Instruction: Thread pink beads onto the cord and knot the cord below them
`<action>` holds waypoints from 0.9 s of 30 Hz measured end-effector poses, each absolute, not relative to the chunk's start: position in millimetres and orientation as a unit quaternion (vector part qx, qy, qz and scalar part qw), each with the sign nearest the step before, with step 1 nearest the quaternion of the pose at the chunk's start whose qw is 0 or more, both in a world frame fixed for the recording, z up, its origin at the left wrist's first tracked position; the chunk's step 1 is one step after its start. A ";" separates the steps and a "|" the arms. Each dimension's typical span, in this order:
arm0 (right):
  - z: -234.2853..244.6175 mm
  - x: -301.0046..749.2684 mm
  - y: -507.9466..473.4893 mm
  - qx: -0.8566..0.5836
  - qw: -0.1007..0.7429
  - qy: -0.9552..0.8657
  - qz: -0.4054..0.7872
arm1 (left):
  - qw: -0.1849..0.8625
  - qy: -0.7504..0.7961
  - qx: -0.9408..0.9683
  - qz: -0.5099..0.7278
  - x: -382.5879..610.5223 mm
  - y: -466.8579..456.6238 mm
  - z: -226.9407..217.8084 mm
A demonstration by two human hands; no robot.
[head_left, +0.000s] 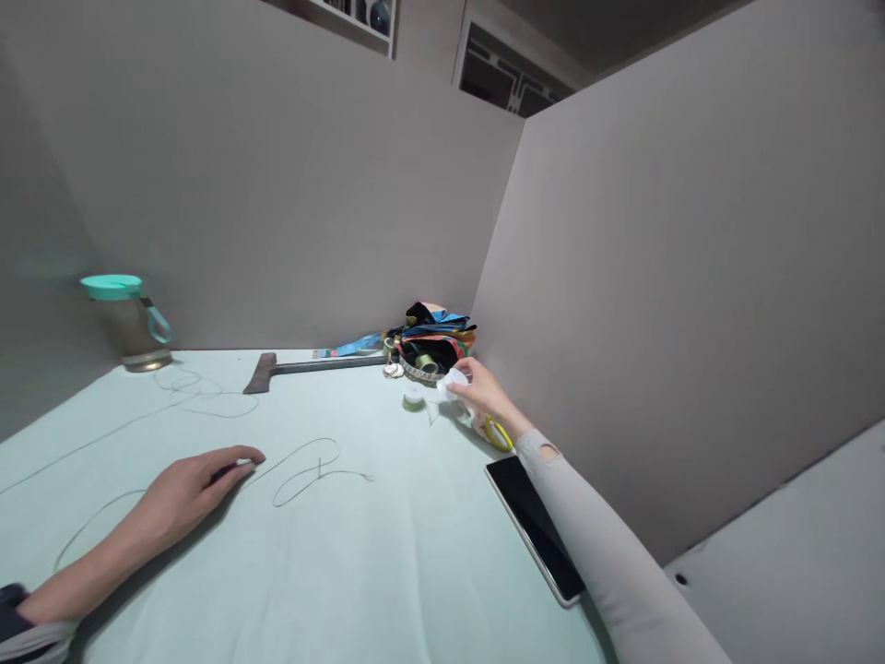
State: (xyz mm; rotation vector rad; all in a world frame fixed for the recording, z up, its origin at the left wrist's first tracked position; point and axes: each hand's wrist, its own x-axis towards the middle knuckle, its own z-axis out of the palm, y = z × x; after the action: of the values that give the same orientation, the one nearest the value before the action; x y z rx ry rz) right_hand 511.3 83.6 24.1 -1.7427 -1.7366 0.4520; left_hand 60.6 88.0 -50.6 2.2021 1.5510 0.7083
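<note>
Pinching a small white disc (453,380) by its edge in the head view, the right hand (488,392) is keeping its grip closed between thumb and fingers. The disc is sitting just beyond the fingertips, on their left side, above the far right part of the worktop (387,572). Being round, it is showing no clear long axis, and its pale face is seemingly turning toward the camera, though it is too small to tell its exact tilt.

The main relation is running between this disc and the thin cord (322,472): the cord is lying to the left of the right grip and nearer the person, well apart from it, so the left hand (190,489) is being the nearer one. That hand is resting low with thumb and forefinger close together beside the cord; I cannot tell whether its grip is pinching the strand or only covering it. The cord is curling in open loops, following no single straight axis, and its free end is pointing right.

Just left of the disc and slightly nearer the person, a green-sided spool (413,402) is standing on the worktop, while yellow-handled scissors (499,433) are lying beneath the right wrist.
</note>
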 end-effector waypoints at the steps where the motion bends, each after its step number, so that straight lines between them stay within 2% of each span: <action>1: 28.6 511.4 76.5 -0.635 0.329 -0.668 0.208 | 0.180 0.549 0.778 0.247 60.5 88.5 -50.6; 6: 35.3 493.8 33.0 -0.503 0.346 -0.707 0.357 | 0.189 0.556 0.774 0.238 60.9 90.0 -50.1; 11: 19.2 443.1 -5.5 -0.432 0.247 -0.761 0.415 | 0.207 0.558 0.769 0.232 61.5 88.0 -47.8; 13: 13.5 422.1 -19.9 -0.426 0.218 -0.785 0.394 | 0.216 0.558 0.766 0.233 61.2 87.8 -46.3; 18: 9.8 396.3 -44.2 -0.415 0.129 -0.867 0.243 | 0.235 0.560 0.752 0.256 63.9 85.7 -42.8; 20: 12.8 398.3 -44.5 -0.400 0.106 -0.876 0.246 | 0.242 0.560 0.742 0.278 67.4 82.4 -41.2; 23: 21.7 412.3 -28.3 -0.404 0.109 -0.874 0.248 | 0.262 0.558 0.720 0.318 72.6 76.1 -35.5; 27: 30.3 440.5 26.8 -0.530 0.145 -0.823 0.141 | 0.289 0.556 0.666 0.406 71.9 72.3 -12.3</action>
State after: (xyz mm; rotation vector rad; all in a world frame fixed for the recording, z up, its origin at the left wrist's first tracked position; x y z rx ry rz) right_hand 440.5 26.8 30.3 -1.5274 -2.3714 0.4067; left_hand 71.9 72.3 -12.3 1.7768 1.4834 1.0830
